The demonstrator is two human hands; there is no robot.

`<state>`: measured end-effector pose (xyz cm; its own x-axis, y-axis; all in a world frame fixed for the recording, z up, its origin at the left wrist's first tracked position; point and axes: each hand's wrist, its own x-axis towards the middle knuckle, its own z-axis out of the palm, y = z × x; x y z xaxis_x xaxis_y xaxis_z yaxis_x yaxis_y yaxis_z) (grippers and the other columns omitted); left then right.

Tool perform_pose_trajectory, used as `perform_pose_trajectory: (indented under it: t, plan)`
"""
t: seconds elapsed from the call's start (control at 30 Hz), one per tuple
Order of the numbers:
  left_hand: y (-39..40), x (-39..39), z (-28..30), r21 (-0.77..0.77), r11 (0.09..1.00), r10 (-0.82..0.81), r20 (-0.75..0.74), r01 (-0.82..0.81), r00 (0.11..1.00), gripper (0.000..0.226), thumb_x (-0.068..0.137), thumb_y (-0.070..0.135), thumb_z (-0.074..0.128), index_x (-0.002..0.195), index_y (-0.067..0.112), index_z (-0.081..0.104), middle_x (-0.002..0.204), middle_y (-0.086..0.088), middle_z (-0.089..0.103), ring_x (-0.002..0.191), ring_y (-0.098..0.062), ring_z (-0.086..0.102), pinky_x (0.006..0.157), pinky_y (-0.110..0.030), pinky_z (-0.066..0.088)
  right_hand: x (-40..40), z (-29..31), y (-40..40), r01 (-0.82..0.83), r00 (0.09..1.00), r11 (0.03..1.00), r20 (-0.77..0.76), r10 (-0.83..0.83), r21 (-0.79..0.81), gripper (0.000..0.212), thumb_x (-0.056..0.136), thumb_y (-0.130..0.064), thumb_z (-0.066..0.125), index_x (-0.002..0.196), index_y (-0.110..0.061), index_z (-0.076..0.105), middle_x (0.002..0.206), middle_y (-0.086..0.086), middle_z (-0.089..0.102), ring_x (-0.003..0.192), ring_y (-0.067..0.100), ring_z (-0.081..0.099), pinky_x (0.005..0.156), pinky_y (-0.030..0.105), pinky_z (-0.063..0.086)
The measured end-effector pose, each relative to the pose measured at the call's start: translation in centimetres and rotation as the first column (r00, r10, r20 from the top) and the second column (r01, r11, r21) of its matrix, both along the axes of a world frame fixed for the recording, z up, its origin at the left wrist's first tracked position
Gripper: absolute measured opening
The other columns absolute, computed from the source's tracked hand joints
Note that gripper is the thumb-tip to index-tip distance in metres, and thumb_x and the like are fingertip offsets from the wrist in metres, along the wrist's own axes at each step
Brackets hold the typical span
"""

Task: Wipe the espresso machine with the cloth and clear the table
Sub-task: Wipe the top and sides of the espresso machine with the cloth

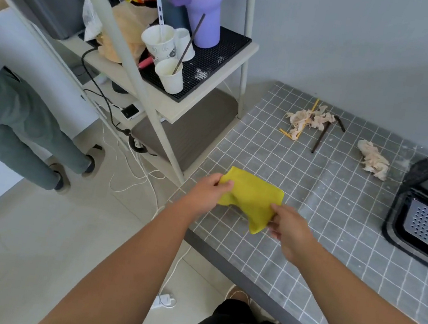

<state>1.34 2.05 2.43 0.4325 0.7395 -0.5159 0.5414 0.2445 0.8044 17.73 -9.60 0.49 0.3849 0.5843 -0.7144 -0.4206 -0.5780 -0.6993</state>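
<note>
Between the 2 hands, just above the near left corner of the grey tabletop (339, 208) with its white grid cloth, hangs a bright yellow square cleaning cloth (250, 197). The left hand (207, 192) pinches the cloth's left edge between thumb and curled fingers, closed on the fabric. The right hand (290, 230) grips the lower right corner the same way, fingers folded around it, so the cloth is stretched loosely between them with 1 corner drooping below the right hand.

Beyond the right hand, well apart from it, a crumpled beige paper napkin (309, 119) lies on the tabletop, tangled with a thin yellow straw (299, 131). Just right of that napkin is a dark brown bent straw (322, 137). Farther right lies a second crumpled beige napkin (372, 160).

To the far right of the right hand, at the picture's edge, stands the black espresso machine (427, 210) with its perforated silver drip tray, only partly in view.

Up and away from the left hand, off the tabletop, a pale metal shelf rack (211, 100) carries a black mat, 3 white paper cups (168, 76) and a tall purple tumbler (202, 7). Left of the left hand, another person's legs in grey-green trousers (18, 127) stand on the floor.
</note>
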Motion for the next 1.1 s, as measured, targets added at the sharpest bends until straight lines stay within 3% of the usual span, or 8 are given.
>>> perform_pose_trajectory:
  t: [0.17, 0.4, 0.5, 0.6, 0.8, 0.93, 1.03, 1.1]
  plan:
    - [-1.8, 4.7, 1.0, -0.15, 0.987, -0.035, 0.165, 0.06, 0.986, 0.021, 0.095, 0.029, 0.059, 0.108, 0.015, 0.05, 0.106, -0.006, 0.064, 0.094, -0.022, 0.064, 0.078, -0.034, 0.052, 3.5, 2.1, -3.1, 0.175, 0.984, 0.976, -0.07, -0.167, 0.131, 0.023, 0.095, -0.022, 0.057, 0.115, -0.011, 0.057, 0.112, 0.014, 0.066, 0.095, 0.028, 0.062, 0.075, 0.038, 0.051]
    - [-4.1, 8.8, 3.3, -0.359, 0.926, 0.049, 0.418, 0.115, 0.907, 0.052, 0.084, 0.004, 0.069, 0.122, 0.025, 0.04, 0.11, -0.016, 0.062, 0.094, -0.028, 0.065, 0.076, -0.042, 0.056, 6.5, 7.6, -7.1, 0.238, 0.971, 0.91, -0.056, -0.233, 0.34, 0.044, 0.086, -0.005, 0.066, 0.124, -0.02, 0.049, 0.101, 0.017, 0.071, 0.081, 0.027, 0.071, 0.068, 0.046, 0.059]
    - [-4.8, 10.2, 4.4, -0.236, 0.944, -0.095, 0.476, 0.231, 0.874, 0.072, 0.078, -0.001, 0.075, 0.126, 0.043, 0.043, 0.103, -0.019, 0.063, 0.094, -0.028, 0.066, 0.082, -0.042, 0.057, 7.5, 8.9, -8.9, 0.228, 0.939, 0.892, 0.154, -0.308, 0.391, 0.059, 0.086, -0.001, 0.066, 0.118, -0.047, 0.046, 0.084, 0.02, 0.064, 0.077, 0.027, 0.064, 0.074, 0.046, 0.056]
    - [-5.3, 11.7, 5.4, 0.055, 0.926, -0.363, 0.395, 0.372, 0.844, 0.076, 0.072, 0.001, 0.079, 0.122, 0.052, 0.053, 0.105, -0.008, 0.06, 0.093, -0.022, 0.062, 0.087, -0.042, 0.056, 8.5, 9.6, -11.0, 0.09, 0.941, 0.936, 0.278, -0.191, 0.34, 0.069, 0.083, 0.003, 0.068, 0.125, -0.047, 0.045, 0.103, 0.008, 0.065, 0.089, 0.019, 0.064, 0.083, 0.035, 0.056]
    - [-7.2, 16.0, 8.5, 0.636, 0.581, -0.66, 0.004, 0.508, 0.751, 0.042, 0.077, 0.02, 0.078, 0.111, 0.041, 0.067, 0.097, 0.018, 0.056, 0.085, 0.003, 0.055, 0.074, -0.01, 0.039, 9.8, 11.4, -14.6, -0.021, 0.63, 0.999, 0.775, 0.048, -0.044, 0.03, 0.085, -0.02, 0.07, 0.11, -0.037, 0.068, 0.094, -0.011, 0.059, 0.077, 0.001, 0.056, 0.063, 0.009, 0.043]
    - [-8.7, 19.0, 10.4, 0.723, 0.463, -0.718, -0.034, 0.513, 0.695, 0.019, 0.076, 0.035, 0.078, 0.095, 0.034, 0.072, 0.089, 0.013, 0.047, 0.083, 0.0, 0.048, 0.073, -0.011, 0.038, 10.9, 14.0, -17.3, 0.153, 0.422, 0.986, 0.898, -0.128, 0.068, 0.016, 0.079, -0.024, 0.076, 0.09, -0.034, 0.07, 0.103, -0.011, 0.051, 0.099, 0.007, 0.049, 0.077, 0.01, 0.036]
    - [-9.6, 21.2, 12.1, 0.677, 0.494, -0.763, 0.036, 0.545, 0.646, 0.022, 0.077, 0.047, 0.072, 0.089, 0.029, 0.068, 0.102, 0.014, 0.05, 0.103, -0.005, 0.049, 0.092, -0.023, 0.039, 12.4, 15.7, -19.7, 0.24, 0.477, 0.947, 0.824, -0.306, 0.212, 0.015, 0.08, -0.024, 0.075, 0.081, -0.032, 0.063, 0.096, -0.011, 0.063, 0.087, 0.007, 0.059, 0.07, 0.008, 0.044]
    - [-10.4, 22.4, 13.5, 0.619, 0.547, -0.776, 0.123, 0.564, 0.618, 0.022, 0.082, 0.049, 0.065, 0.088, 0.027, 0.063, 0.093, 0.016, 0.055, 0.092, 0.002, 0.054, 0.085, -0.025, 0.044, 13.5, 16.5, -20.6, 0.277, 0.498, 0.897, 0.747, -0.441, 0.345, 0.011, 0.083, -0.027, 0.073, 0.085, -0.03, 0.063, 0.082, -0.003, 0.068, 0.077, 0.019, 0.064, 0.069, 0.03, 0.054]
